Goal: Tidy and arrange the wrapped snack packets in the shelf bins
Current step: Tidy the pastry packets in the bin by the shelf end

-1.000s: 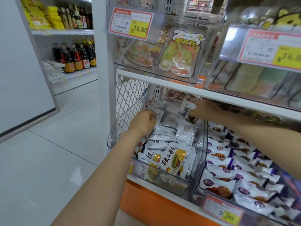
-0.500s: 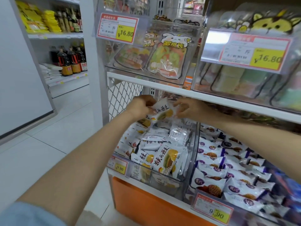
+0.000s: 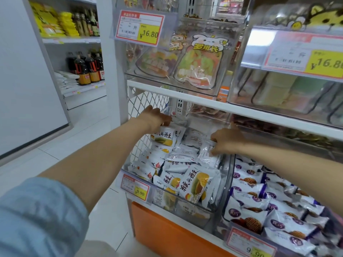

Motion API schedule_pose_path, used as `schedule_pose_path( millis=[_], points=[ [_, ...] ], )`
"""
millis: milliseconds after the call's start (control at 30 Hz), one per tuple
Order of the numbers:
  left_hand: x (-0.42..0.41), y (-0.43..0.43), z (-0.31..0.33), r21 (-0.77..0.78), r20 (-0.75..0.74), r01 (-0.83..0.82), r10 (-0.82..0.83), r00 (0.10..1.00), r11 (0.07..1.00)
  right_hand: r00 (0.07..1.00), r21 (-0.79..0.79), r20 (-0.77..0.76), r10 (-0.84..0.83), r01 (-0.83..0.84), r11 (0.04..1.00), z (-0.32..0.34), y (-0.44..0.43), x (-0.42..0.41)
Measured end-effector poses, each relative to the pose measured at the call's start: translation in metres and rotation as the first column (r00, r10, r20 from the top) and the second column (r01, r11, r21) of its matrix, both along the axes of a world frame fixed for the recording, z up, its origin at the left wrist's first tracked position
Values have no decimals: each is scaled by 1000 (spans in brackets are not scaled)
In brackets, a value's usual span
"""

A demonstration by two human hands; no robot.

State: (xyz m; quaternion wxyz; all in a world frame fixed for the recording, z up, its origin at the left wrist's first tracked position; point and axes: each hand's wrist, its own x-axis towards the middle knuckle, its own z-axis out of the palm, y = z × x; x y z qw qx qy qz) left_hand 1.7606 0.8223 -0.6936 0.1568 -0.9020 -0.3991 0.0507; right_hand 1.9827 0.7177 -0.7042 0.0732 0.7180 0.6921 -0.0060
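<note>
Nearest the camera, a blue sleeve (image 3: 37, 216) covers the left upper arm. Past it, on the lower shelf, a clear bin (image 3: 193, 217) holds heaped white snack packets (image 3: 194, 184) printed with a yellow pastry and black Chinese brush characters. Its tag (image 3: 135, 188) reads ¥9.90. At the bin's back, the left hand (image 3: 154, 119) curls its fingers over the top edge of a yellow-print packet (image 3: 163, 139), gripping it. On the bin's right side, the right hand (image 3: 226, 140) pinches a plain packet (image 3: 207, 153) whose small print is too fine to read. Just right, purple-logo packets (image 3: 246, 214) picturing waffles lie behind a second 9.90 tag (image 3: 250, 245). Above, rabbit-topped candy bags (image 3: 200, 60) lettered in yellow Chinese sit between a ¥16.80 tag (image 3: 140, 27) and another such tag (image 3: 304, 54). Far left, dark bottles (image 3: 87, 69) and yellow packs (image 3: 53, 23) stand on other shelves.
</note>
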Motion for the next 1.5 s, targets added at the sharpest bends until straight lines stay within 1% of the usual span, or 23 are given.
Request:
schedule_pose_path(
  millis=[133, 300, 367, 433, 467, 500, 533, 567, 600, 633, 667, 767, 833, 900, 967, 1033, 1100, 1200, 1267, 1333, 1367, 1433, 1500],
  points=[
    [7, -1, -3, 68, 39, 20, -23, 999, 998, 993, 105, -115, 3, 9, 994, 7, -13, -5],
    [13, -9, -20, 107, 267, -90, 58, 962, 990, 912, 349, -403, 75, 77, 934, 12, -31, -9],
    [15, -15, -14, 11, 408, -116, 102, 907, 993, 905, 472, -395, 156, 54, 880, 12, -37, -6],
    [21, -26, -1, -281, 623, -116, 272, 734, 953, 929, 581, -257, 267, -73, 811, 9, -42, 0],
    [24, -32, 5, -504, 680, -42, 427, 597, 862, 929, 621, -162, 333, -166, 766, 7, -43, 4],
    [27, -37, 12, -714, 643, 87, 601, 475, 694, 913, 645, -81, 400, -258, 719, 6, -44, 7],
    [29, -43, 16, -848, 529, 227, 733, 428, 479, 889, 650, -32, 456, -328, 685, 5, -45, 8],
    [31, -48, 18, -903, 410, 324, 792, 453, 282, 865, 637, -21, 502, -375, 673, 5, -47, 8],
    [33, -52, 16, -913, 332, 382, 805, 493, 143, 842, 611, -30, 538, -411, 676, 5, -48, 8],
    [36, -56, 13, -905, 293, 420, 808, 511, 63, 826, 576, -40, 563, -441, 688, 4, -49, 7],
    [39, -58, 10, -893, 287, 447, 817, 500, 40, 816, 548, -34, 577, -468, 694, 4, -50, 7],
    [41, -59, 2, -879, 309, 469, 852, 424, 86, 786, 483, -11, 618, -537, 692, 4, -54, 9],
    [33, -55, 0, -890, 341, 433, 842, 418, 145, 787, 484, -56, 614, -516, 706, 6, -53, 12],
    [22, -51, 3, -879, 421, 399, 819, 390, 262, 880, 539, -127, 457, -326, 777, 9, -45, 17],
    [12, -51, 9, -835, 522, 397, 778, 349, 382, 955, 550, -222, 200, -46, 834, 10, -31, 25],
    [2, -48, 13, -785, 603, 397, 735, 309, 476, 962, 499, -273, 15, 129, 857, 7, -16, 32],
    [-7, -42, 11, -758, 644, 379, 701, 306, 531, 947, 447, -318, -52, 198, 872, 3, -5, 36],
    [-14, -37, 1, -777, 629, 307, 658, 414, 550, 950, 405, -301, -79, 203, 891, 0, 2, 34],
    [-11, -36, -8, -750, 595, 155, 553, 582, 643, 952, 389, -292, -93, 207, 897, 1, 5, 32],
    [-7, -33, -13, -560, 501, -29, 366, 784, 828, 952, 372, -292, -94, 203, 906, 3, 8, 30],
    [-5, -32, -14, -455, 451, -54, 282, 847, 889, 954, 365, -287, -84, 190, 911, 2, 9, 30],
    [-4, -29, -15, -285, 331, -56, 153, 931, 957, 958, 349, -284, -38, 140, 927, 0, 11, 29],
    [-5, -29, -14, -53, 134, -19, 25, 991, 998, 953, 332, -302, 25, 81, 940, 0, 10, 25]
  ],
)
